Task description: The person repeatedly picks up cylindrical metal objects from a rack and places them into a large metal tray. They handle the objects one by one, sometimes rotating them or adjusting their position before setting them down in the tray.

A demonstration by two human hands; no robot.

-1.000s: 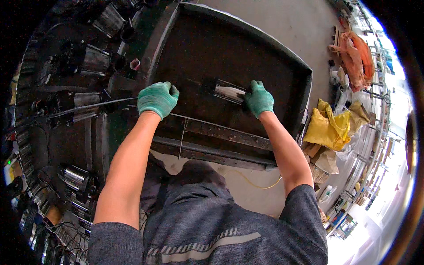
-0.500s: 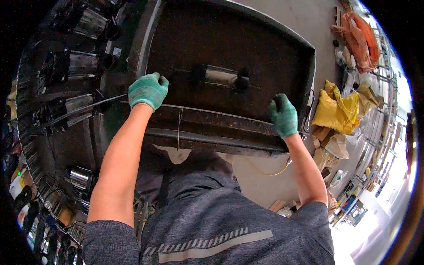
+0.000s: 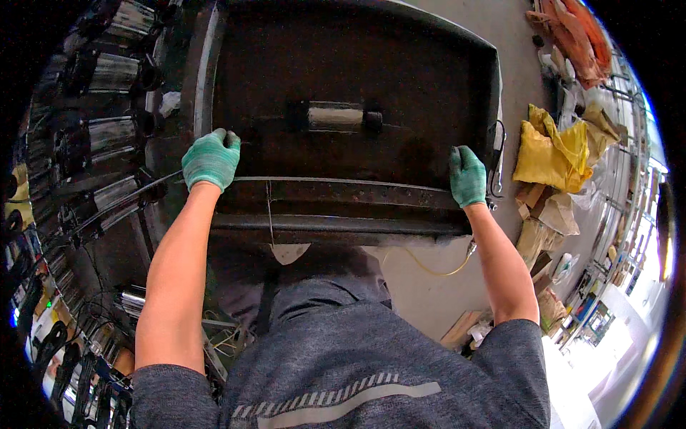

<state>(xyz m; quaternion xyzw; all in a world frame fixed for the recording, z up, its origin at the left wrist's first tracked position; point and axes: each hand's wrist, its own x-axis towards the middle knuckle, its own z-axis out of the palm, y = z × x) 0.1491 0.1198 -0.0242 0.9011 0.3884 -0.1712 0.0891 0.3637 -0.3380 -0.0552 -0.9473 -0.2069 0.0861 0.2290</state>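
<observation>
My left hand (image 3: 211,160), in a green knit glove, is at the near left corner of a wide dark tank (image 3: 206,79). Its fingers are curled closed, and what they hold, if anything, is hidden. A thin rod (image 3: 136,191) runs from the left up to that glove. My right hand (image 3: 468,177), gloved alike with dark fingertips, is also curled closed by the tank's near right side; its contents cannot be made out. Inside the tank, between and beyond both hands, lies a pale metal cylinder (image 3: 334,116) with black ends.
Several similar cylinders (image 3: 114,73) line the left side. A yellow sack (image 3: 547,154), cardboard scraps (image 3: 541,239) and an orange-red bundle (image 3: 577,39) lie on the right, beside metal shelving. A yellow hose (image 3: 432,270) curves below the tank's near edge.
My view has shifted, so the tank sits further left. My right hand has moved closer to the tank's right wall, and its fingers look more curled. My left hand stays at the near left corner.
</observation>
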